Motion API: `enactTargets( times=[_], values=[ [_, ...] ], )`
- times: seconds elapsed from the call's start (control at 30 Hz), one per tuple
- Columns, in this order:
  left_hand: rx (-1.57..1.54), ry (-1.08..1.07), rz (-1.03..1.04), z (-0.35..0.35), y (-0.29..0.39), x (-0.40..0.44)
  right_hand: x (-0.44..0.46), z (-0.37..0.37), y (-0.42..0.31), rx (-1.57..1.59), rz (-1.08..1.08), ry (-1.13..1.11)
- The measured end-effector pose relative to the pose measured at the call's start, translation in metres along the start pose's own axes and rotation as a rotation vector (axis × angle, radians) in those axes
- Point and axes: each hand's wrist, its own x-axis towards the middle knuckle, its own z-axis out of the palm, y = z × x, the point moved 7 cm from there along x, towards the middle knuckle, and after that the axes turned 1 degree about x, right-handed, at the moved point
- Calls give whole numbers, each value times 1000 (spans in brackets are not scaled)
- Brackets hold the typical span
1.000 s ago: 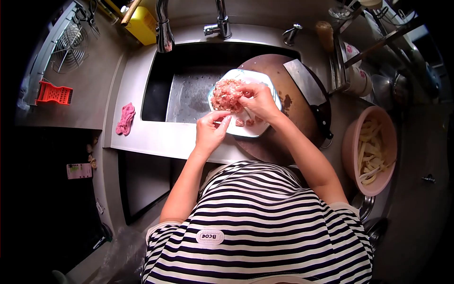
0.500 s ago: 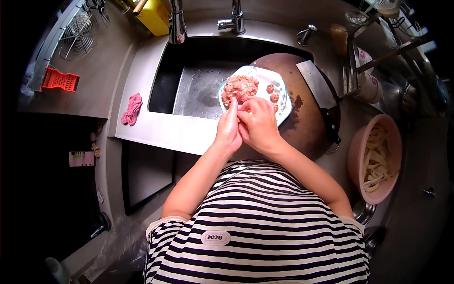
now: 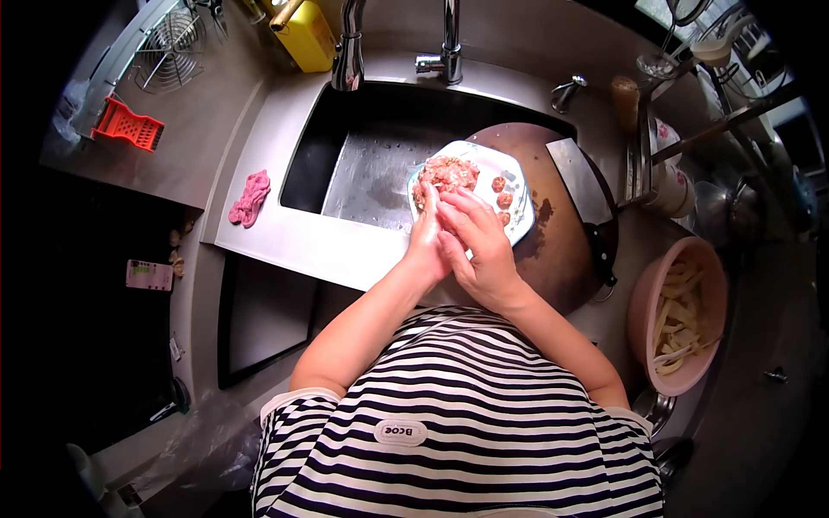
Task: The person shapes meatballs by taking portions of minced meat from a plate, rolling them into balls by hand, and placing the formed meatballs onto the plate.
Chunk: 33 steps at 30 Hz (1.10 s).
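Note:
A white plate (image 3: 518,226) rests on a round brown cutting board (image 3: 553,268). On its left part is a mound of minced meat (image 3: 451,173), and to the right lie several small meatballs (image 3: 504,199). Over the plate's near edge, my left hand (image 3: 427,237) and my right hand (image 3: 477,244) are pressed palm to palm. The fingers of my right hand are extended across my left palm. Whatever lies between the palms is hidden.
A cleaver (image 3: 580,183) lies on the board's right side. Behind are the sink (image 3: 371,164) and faucet (image 3: 348,65). A pink cloth (image 3: 250,198) lies left, an orange grater (image 3: 129,125) farther left. A pink basin (image 3: 643,302) of pale strips stands right.
My right hand has left the minced meat and come together with my left hand nearer my body. Its fingers have since straightened over my left palm. The view has shifted slightly.

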Motion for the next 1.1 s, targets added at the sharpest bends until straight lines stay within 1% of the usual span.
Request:
enactTargets(
  times=[0.03, 0.1, 0.17, 0.2, 0.23, 0.3, 0.33, 0.37, 0.43, 0.47, 0.57, 0.6, 0.73, 0.83, 0.93, 0.97, 1.03, 1.1],
  values=[
    [17, -32, 30, 7, -3, -5, 1, -1, 1, -67, -17, 15],
    [-36, -163, -9, 29, -7, -17, 4, -2, 2, -200, -50, 45],
    [-59, -299, -31, 46, -2, -23, 3, -2, 28, -202, -2, 51],
    [-70, -366, -44, 53, 0, -27, 8, -7, 30, -193, -50, 78],
    [-39, -385, -68, 57, 0, -31, 12, -11, 31, -182, -99, 102],
    [27, -420, -112, 63, 1, -38, 11, -14, 49, -34, 46, 10],
    [79, -476, -139, 65, -2, -40, 9, -12, 57, 39, 120, -37],
    [70, -481, -156, 66, -2, -40, 11, -13, 60, 103, 123, 14],
    [51, -491, -184, 66, -3, -42, 15, -13, 69, 235, 129, 110],
    [-10, -482, -200, 66, -4, -41, 16, -12, 73, 247, 148, 115],
    [-93, -437, -214, 58, -5, -37, 19, -9, 71, 206, 211, 71],
    [-98, -460, -212, 58, -5, -38, 19, -6, 73, 229, 215, 52],
    [-132, -513, -217, 63, -4, -42, 21, 2, 91, 415, 408, -133],
    [-120, -514, -221, 70, -2, -46, 27, -1, 94, 492, 439, -169],
    [-146, -501, -222, 68, 2, -46, 21, -10, 106, 650, 810, -50],
    [-156, -503, -223, 66, 2, -45, 17, -14, 124, 655, 824, -4],
    [-138, -341, -219, 48, -1, -36, 13, -15, 129, 796, 924, 86],
    [-144, -177, -215, 29, -4, -26, 18, -14, 102, 713, 692, 112]
  ],
)
